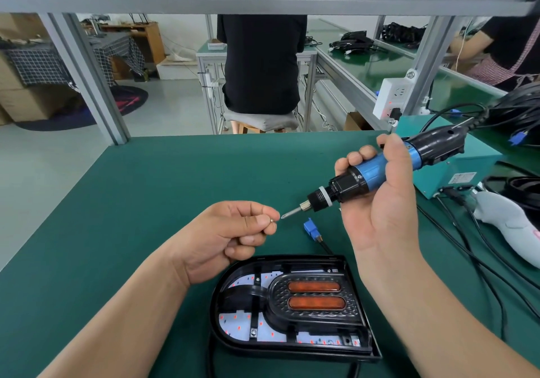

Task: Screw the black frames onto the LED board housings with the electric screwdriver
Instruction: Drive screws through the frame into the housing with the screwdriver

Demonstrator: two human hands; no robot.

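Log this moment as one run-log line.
left hand: pinches screw | right hand: grips electric screwdriver, bit close to screw | LED board housing: on mat, untouched

This was an assembly workshop: green-topped benches point(146, 202) stood in aluminium frames point(87, 79), a power strip point(391, 97) hung on a post, cable bundles point(356, 41) and cardboard boxes point(26, 100) lay about, and another worker point(261, 62) sat nearby.

Nothing is reading clearly here. A white label point(464, 178) is sitting on the teal box point(479, 158) at three o'clock, its print showing too small to read.
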